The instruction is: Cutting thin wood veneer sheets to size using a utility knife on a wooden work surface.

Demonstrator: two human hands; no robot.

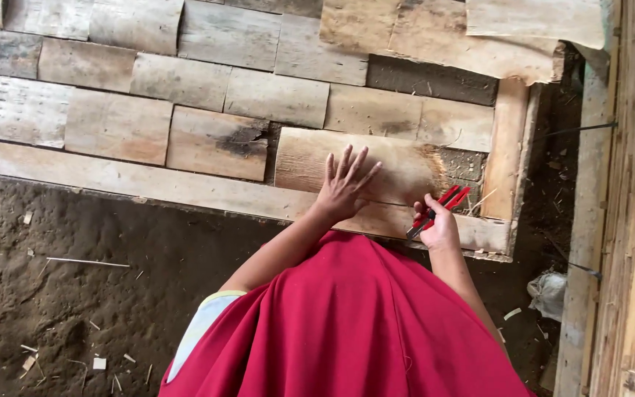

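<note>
My left hand (343,187) lies flat with fingers spread on a pale wooden veneer sheet (391,163) at the near right of a bed of overlapping veneer pieces. My right hand (439,226) grips a red-handled cutter (441,209), its tip pointing up to the right at the frayed right end of that sheet. A red garment (347,323) covers my body below both arms.
Rows of grey and tan veneer pieces (185,81) fill a low wooden frame (148,184). A narrow upright strip (507,147) closes the frame's right side. Dark dirt floor (75,294) with wood scraps lies to the left. Long planks (626,220) stand along the right.
</note>
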